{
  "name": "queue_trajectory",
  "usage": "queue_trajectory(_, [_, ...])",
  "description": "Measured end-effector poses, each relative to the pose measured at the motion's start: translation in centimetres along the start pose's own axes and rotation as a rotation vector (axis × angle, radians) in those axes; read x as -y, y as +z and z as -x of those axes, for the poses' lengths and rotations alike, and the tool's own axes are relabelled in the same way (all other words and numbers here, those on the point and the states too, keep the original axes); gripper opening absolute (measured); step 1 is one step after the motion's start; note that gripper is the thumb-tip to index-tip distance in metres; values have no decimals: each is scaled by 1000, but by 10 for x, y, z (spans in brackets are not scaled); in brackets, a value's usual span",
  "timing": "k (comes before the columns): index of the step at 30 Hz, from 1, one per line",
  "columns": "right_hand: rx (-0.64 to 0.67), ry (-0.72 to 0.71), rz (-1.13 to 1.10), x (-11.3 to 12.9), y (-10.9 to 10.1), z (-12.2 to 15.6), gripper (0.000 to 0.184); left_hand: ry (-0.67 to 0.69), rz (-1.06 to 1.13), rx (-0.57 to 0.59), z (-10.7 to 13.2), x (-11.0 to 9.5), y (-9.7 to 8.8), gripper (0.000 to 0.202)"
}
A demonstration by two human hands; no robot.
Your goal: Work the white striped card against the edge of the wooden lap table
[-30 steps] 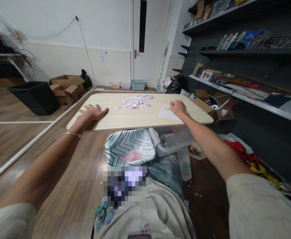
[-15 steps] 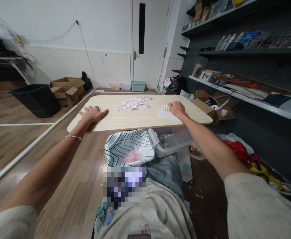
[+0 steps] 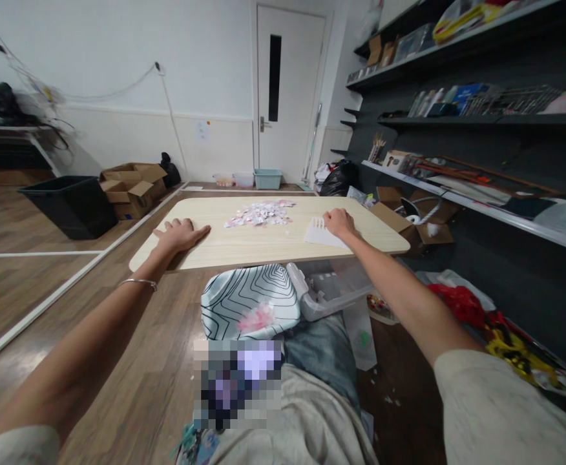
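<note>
My left hand (image 3: 179,234) lies flat on the left part of a pale wooden tabletop (image 3: 244,248), its fingers spread and nothing in it. Curled fingers mark my right hand (image 3: 340,223), which rests at the upper right of a white sheet (image 3: 322,237) with a row of small strips or slots along its top. What those fingers hold, if anything, is hidden. Between the hands, towards the far edge, sits a heap of small white and pink paper pieces (image 3: 261,214).
A patterned tray (image 3: 249,300) with pink bits in it and a clear plastic box (image 3: 334,287) stand by my lap. On the left are a black bin (image 3: 70,206) and cardboard boxes (image 3: 130,184). Dark shelves (image 3: 477,119) line the right wall.
The whole view has tilted slightly upward, so the table and hands sit lower in the picture. Both hands keep their places on the table.
</note>
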State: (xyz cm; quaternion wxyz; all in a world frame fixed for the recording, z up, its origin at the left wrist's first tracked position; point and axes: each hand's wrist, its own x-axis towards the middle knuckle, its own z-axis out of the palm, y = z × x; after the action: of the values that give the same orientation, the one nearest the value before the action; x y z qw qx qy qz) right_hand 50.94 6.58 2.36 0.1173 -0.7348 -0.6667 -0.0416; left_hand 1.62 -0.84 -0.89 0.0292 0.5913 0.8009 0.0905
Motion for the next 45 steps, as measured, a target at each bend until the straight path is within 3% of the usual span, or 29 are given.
queue_trajectory(10, [-14,63,-50,32,2,-8,62,1,-5,-4,2,-1,-1,106])
queue_trajectory(17, [-13,86,-57,40,7,-14,61,0,-6,-8,2,-1,-1,105])
queue_trajectory(20, [9,-2,-28,46,6,-14,60,-1,4,-15,2,0,0,105])
queue_trajectory(26, [52,-363,29,61,2,-8,54,10,20,-36,1,1,1,100])
queue_trajectory(29, [46,-475,34,63,1,-4,52,11,20,-34,0,2,1,101])
queue_trajectory(38, [91,-577,145,49,-9,8,56,14,23,-23,3,1,-1,105])
queue_trajectory(45, [81,-516,177,15,-12,18,59,3,53,-33,9,-3,-6,105])
